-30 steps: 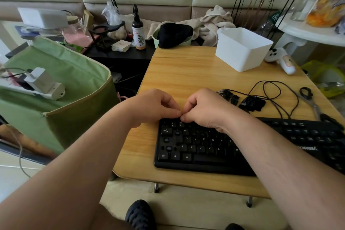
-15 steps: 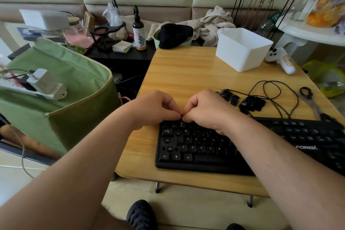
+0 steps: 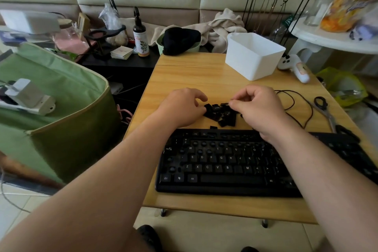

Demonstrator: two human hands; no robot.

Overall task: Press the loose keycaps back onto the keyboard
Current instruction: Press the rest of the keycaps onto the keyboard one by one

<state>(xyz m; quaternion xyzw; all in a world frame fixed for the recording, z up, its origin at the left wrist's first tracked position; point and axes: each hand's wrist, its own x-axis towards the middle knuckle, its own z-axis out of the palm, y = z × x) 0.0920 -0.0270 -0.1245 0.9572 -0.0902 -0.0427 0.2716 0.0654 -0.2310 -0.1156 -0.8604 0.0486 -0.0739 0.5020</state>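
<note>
A black keyboard [image 3: 225,166] lies at the near edge of the wooden table [image 3: 184,71], with several bare key sockets in its upper rows and at its left side. Just behind it sits a pile of loose black keycaps [image 3: 222,115]. My left hand [image 3: 182,106] is at the pile's left edge, its curled thumb and fingers pinching a keycap there. My right hand [image 3: 257,106] reaches in from the right, and its fingertips pinch a keycap at the top of the pile. One single keycap [image 3: 213,127] lies against the keyboard's back edge.
A white plastic bin [image 3: 255,55] stands at the back right of the table. A black cable [image 3: 294,104] loops right of the pile, with scissors [image 3: 325,108] beyond it. A white handheld device [image 3: 294,65] lies by the bin. A green fabric bag [image 3: 51,108] stands left of the table.
Both hands left the keyboard's upper left row, where their fingertips met, and moved back to the keycap pile. They are now apart, one on each side of it.
</note>
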